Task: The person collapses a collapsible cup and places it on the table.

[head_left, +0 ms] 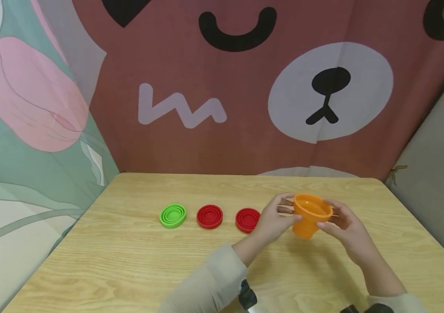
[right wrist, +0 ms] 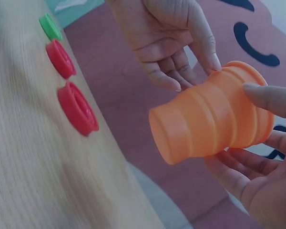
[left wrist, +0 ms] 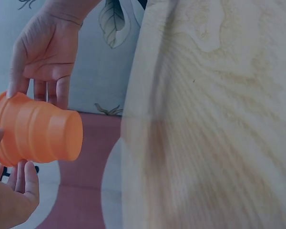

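An orange collapsible cup point(head_left: 307, 217), stretched to its full height in stepped rings, is held above the right side of the table with its wide mouth up. My left hand point(head_left: 274, 219) grips its rim from the left, thumb in front and fingers behind. From the right, my right hand point(head_left: 348, 230) pinches the same rim. Both wrist views show the cup's point(right wrist: 209, 114) narrow base free of the fingers and apart from the tabletop. Left of the hands lie a red collapsed cup point(head_left: 247, 220), partly behind my left hand, another red collapsed cup point(head_left: 209, 216) and a green collapsed cup point(head_left: 172, 215).
The collapsed cups lie in a row on the light wooden table point(head_left: 128, 261). A fabric backdrop point(head_left: 245, 143) with a bear print stands right behind the table's far edge. Patterned cloth point(head_left: 30, 174) hangs on the left and more on the right.
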Demonstrator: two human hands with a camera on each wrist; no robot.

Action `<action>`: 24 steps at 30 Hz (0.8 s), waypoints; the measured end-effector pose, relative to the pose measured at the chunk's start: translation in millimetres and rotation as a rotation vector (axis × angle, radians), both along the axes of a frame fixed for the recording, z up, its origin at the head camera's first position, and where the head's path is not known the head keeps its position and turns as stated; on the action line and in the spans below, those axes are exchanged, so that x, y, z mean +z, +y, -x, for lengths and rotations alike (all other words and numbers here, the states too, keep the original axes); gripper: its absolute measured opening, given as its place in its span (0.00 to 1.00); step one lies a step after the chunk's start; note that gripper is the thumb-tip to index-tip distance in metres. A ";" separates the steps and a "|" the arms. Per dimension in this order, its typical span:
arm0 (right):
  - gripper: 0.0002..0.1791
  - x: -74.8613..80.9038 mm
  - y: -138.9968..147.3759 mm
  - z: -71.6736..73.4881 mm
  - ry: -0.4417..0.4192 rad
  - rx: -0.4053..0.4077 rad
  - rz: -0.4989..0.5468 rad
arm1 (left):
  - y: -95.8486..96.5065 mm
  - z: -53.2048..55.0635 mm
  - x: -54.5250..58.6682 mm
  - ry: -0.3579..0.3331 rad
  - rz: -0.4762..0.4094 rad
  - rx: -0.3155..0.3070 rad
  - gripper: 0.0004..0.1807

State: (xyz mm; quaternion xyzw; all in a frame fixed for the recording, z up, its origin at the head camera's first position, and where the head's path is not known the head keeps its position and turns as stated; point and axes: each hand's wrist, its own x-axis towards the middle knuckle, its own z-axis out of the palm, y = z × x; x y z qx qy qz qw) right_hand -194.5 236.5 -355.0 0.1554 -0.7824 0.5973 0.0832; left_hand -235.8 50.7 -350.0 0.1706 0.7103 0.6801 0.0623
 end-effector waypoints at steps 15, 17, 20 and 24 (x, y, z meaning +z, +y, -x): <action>0.22 17.5 -32.1 -11.0 0.039 0.062 0.009 | -46.7 -16.2 16.2 0.103 0.031 -0.057 0.24; 0.21 17.8 -37.4 -11.3 0.019 0.063 0.024 | -53.3 -20.7 22.9 0.126 0.049 -0.053 0.23; 0.21 17.6 -44.6 -11.6 -0.003 0.072 0.054 | -62.6 -29.4 35.3 0.147 0.083 -0.048 0.23; 0.20 16.5 -52.5 -11.3 -0.004 0.091 0.078 | -72.4 -32.1 37.0 0.146 0.113 -0.051 0.22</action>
